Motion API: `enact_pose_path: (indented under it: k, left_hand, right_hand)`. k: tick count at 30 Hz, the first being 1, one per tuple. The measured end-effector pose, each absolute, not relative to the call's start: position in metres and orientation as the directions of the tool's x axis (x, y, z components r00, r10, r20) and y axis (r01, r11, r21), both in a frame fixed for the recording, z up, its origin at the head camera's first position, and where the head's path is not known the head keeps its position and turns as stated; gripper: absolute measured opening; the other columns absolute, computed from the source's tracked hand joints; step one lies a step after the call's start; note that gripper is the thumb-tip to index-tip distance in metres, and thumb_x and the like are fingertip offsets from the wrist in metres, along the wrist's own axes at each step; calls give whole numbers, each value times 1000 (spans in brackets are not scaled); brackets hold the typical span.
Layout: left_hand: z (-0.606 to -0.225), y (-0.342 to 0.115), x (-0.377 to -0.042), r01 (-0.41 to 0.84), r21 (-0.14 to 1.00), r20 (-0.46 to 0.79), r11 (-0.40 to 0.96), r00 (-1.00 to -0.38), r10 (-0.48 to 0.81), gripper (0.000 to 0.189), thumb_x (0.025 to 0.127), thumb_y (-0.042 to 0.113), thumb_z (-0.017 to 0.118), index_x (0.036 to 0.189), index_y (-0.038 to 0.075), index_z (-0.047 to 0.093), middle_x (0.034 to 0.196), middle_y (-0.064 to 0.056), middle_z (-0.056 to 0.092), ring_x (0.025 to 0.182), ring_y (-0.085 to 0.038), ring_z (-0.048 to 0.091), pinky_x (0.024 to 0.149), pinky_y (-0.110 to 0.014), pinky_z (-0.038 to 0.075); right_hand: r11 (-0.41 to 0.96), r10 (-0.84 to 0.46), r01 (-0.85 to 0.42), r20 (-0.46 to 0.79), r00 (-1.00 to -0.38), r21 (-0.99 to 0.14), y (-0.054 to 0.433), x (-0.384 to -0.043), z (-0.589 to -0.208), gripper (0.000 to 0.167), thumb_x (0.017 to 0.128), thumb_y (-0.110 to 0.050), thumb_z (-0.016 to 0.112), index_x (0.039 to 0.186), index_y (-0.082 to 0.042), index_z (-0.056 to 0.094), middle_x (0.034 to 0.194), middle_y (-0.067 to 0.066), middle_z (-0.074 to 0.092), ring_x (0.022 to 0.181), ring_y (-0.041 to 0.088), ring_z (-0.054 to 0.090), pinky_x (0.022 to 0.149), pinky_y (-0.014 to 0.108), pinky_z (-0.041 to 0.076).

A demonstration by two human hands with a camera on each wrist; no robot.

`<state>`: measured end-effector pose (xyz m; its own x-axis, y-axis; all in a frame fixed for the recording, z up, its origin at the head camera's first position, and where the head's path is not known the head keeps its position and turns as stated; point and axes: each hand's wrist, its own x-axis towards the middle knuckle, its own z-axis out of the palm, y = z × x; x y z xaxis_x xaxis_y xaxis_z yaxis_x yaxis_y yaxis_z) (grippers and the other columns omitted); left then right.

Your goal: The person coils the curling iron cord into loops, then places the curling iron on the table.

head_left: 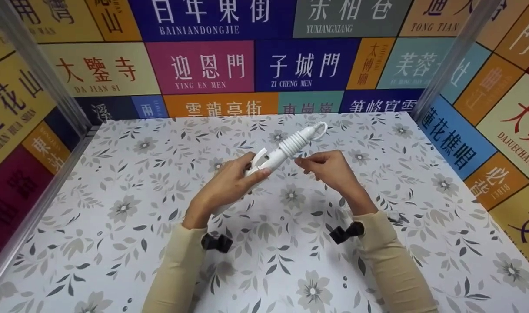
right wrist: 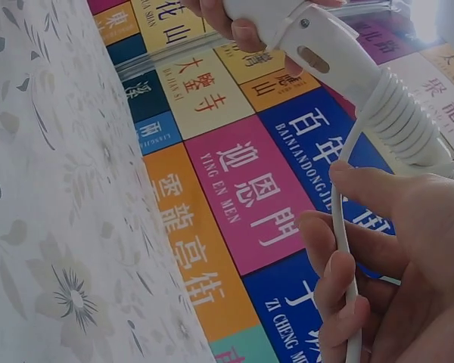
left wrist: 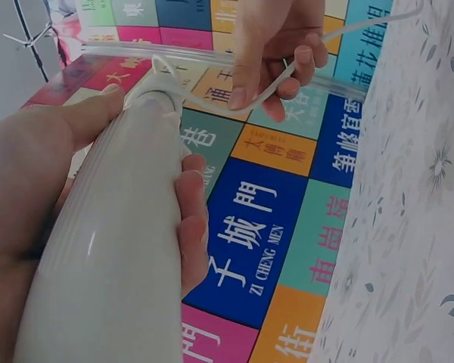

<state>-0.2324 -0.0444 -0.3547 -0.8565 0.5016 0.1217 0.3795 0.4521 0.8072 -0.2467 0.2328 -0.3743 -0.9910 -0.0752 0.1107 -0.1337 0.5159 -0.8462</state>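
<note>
Looking down from the head view, the person held a white hair dryer (head_left: 276, 157) above the middle of the floral tabletop (head_left: 116, 261), nearer its far edge than its near one. The left hand (head_left: 229, 182) was curled around the dryer's body, thumb laid along its side. Its white cord (head_left: 295, 143) lay coiled in tight turns around the handle, with a small loop standing out at the far end. The right hand (head_left: 331, 169) sat just beside the handle, fingers bent and pinching at the free run of cord. Patterned panels with lettering (head_left: 255, 65) walled the table on three sides.

In the left wrist view, the left hand (left wrist: 30, 204) wrapped the smooth white hair dryer (left wrist: 113, 249), fingertips showing at its right side. Beyond it the right hand (left wrist: 276, 53) pinched the thin cord (left wrist: 212, 94) between thumb and fingers, the line running taut back to the dryer.

In the right wrist view, the right hand (right wrist: 393, 257) closed its curled fingers round the cord (right wrist: 342, 249), which rose to the ribbed strain relief on the hair dryer (right wrist: 348, 68). Fingertips of the left hand (right wrist: 234, 23) gripped the body above.

By my judgement, the step in hand was working the cord about the handle; whether it was going on or coming off could not be told. The next move would call for keeping the body steady in the left hand while the right carried the cord round with even tension.
</note>
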Motion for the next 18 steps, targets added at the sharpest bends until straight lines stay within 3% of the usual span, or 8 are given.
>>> enact_pose_path:
  k: [5,8,11,15,18]
  left_hand:
    - [-357,-45,-234,418,797,118,436,-816,566,37,97,49,60,119,20,58,93,-3,62,78,-17,56,70,-34,49]
    - [-359,-47,-235,460,767,107,447,-779,618,37,97,47,62,122,20,57,94,-3,64,76,-16,55,69,-33,48]
    - [-361,-48,-235,501,720,75,480,-744,664,42,96,45,64,128,20,56,99,-2,66,77,-15,56,71,-33,48]
    - [-363,-49,-234,552,628,21,548,-716,698,49,94,48,65,135,22,54,104,-1,67,82,-14,58,74,-33,47]
    - [-363,-49,-233,582,574,1,576,-704,710,47,93,48,67,131,23,55,104,0,67,84,-15,58,75,-34,47]
  right_hand:
    - [515,-74,-146,126,-989,-845,236,-250,-377,30,89,-38,75,99,-10,79,87,7,74,69,13,61,62,26,50]
    - [515,-91,-196,174,-981,-835,239,-251,-380,21,87,-24,78,101,-8,78,89,6,75,70,9,65,63,25,52]
    - [515,-130,-262,228,-965,-816,244,-253,-383,11,85,-2,75,95,2,74,83,7,73,66,6,61,62,21,50]
    - [475,-112,-128,84,-990,-871,246,-255,-382,4,85,4,69,87,5,72,72,-2,68,64,7,55,60,20,46]
    - [503,-75,20,-66,-995,-864,246,-256,-381,14,85,-16,79,87,-3,75,72,-8,68,65,9,59,59,22,49]
